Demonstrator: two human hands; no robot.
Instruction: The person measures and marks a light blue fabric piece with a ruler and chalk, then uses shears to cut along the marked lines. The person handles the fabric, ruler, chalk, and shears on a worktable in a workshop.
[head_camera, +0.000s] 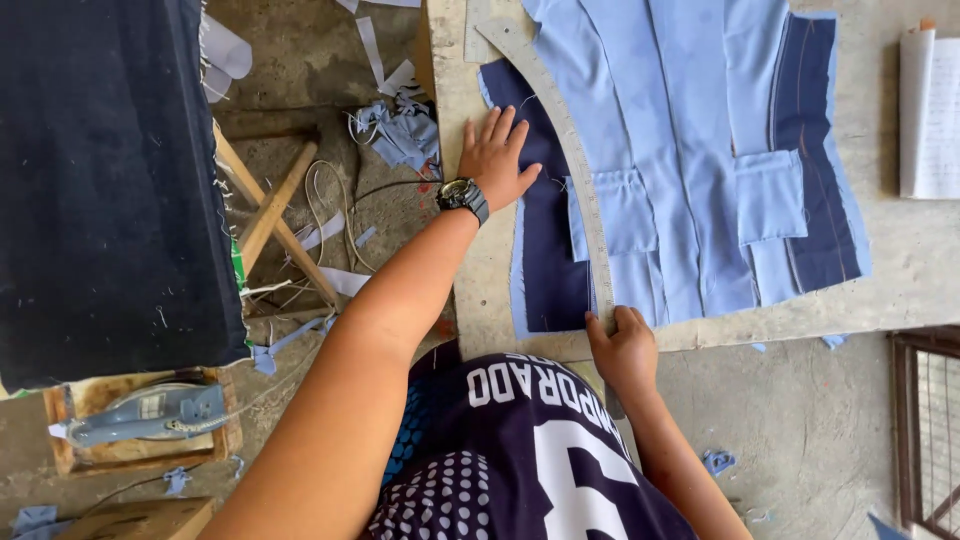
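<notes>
Two hands are down on the desk (900, 270), both working one dark blue cloth piece (545, 250) and the long curved ruler (575, 160) laid over it. That navy piece lies flat near the desk's front edge, its right side tucked under the ruler and the light blue cut pieces (680, 140) beside it.

The left hand (497, 155) is spread open, palm flat and fingers fanned, pressing on the upper left part of the navy cloth; it grips nothing, it only weighs the cloth down. A black wristwatch (463, 195) sits on that wrist. The right hand (622, 345) is curled at the ruler's lower end, right at the desk's edge, fingertips pinching or pinning the ruler tip; I cannot tell whether it also holds a marker or chalk.

The cloth looks thin, light and limp, so it would likely wrinkle or creep if pushed sideways. A flat palm suits it better than a pinch, and lifting is best done at two corners. The ruler appears thin, stiff and pale grey, probably a little slick on fabric; it looks easiest to steady by pressing near each end.

To the left, below the desk, a board covered in dark fabric (100, 170) stands over a floor strewn with blue scraps (400, 130), and an iron (150, 412) rests on a wooden block. A sheaf of white paper (930, 110) lies at the desk's far right.
</notes>
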